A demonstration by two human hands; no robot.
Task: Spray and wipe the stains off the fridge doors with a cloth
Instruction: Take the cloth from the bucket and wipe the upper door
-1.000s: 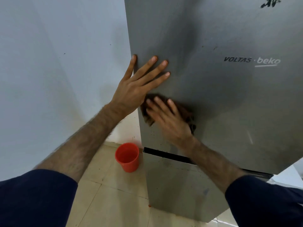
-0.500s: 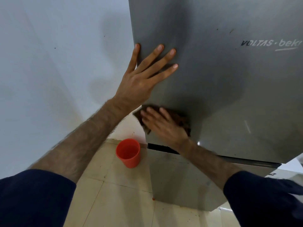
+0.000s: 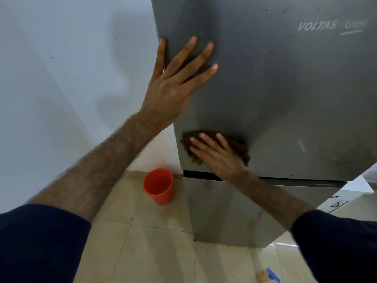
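The grey upper fridge door (image 3: 285,88) fills the right half of the head view, with the lower door (image 3: 220,217) beneath a dark gap. My left hand (image 3: 173,84) lies flat on the upper door's left edge, fingers spread and straight, thumb over the side. My right hand (image 3: 218,154) presses a brown cloth (image 3: 238,147) flat against the bottom left corner of the upper door, fingers straight on top of it. Most of the cloth is hidden under the hand. A spray bottle (image 3: 267,275) with a blue trigger lies on the floor at the bottom edge.
An orange cup (image 3: 159,186) with liquid in it stands on the tiled floor (image 3: 142,252) next to the fridge's left corner. A pale wall (image 3: 71,78) runs along the left. Small specks dot the floor and the lower door.
My right hand has slid the cloth down the upper door to its bottom left corner. My left hand stays flat on the door's left edge.
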